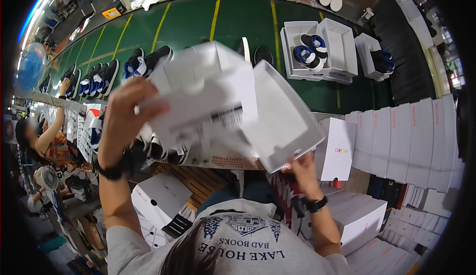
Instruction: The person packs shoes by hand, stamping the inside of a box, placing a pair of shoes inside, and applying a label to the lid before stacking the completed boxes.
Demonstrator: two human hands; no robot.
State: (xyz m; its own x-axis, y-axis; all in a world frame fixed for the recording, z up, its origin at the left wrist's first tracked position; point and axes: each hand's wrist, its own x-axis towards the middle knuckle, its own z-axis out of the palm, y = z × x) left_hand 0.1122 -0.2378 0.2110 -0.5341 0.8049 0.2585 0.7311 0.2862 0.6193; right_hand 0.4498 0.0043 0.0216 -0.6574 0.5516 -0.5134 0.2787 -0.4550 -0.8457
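Observation:
My left hand [130, 107] grips the near left edge of an open white shoebox [201, 109], tilted in front of me and slightly blurred. A barcode label shows on its side, and no shoes are visible in it. My right hand [305, 173] pinches the lower corner of a white box lid [285, 114], held slanted with its hollow side showing. Lid and shoebox overlap in view; whether they touch I cannot tell. Dark sneakers [166, 148] sit partly hidden below the shoebox.
Beyond my hands runs a green conveyor belt [191, 19] with rows of dark sneakers [101, 76]. An open shoebox [302, 32] holding a pair stands to the right. White shoeboxes [396, 141] are stacked on my right. A co-worker [52, 141] reaches in from the left.

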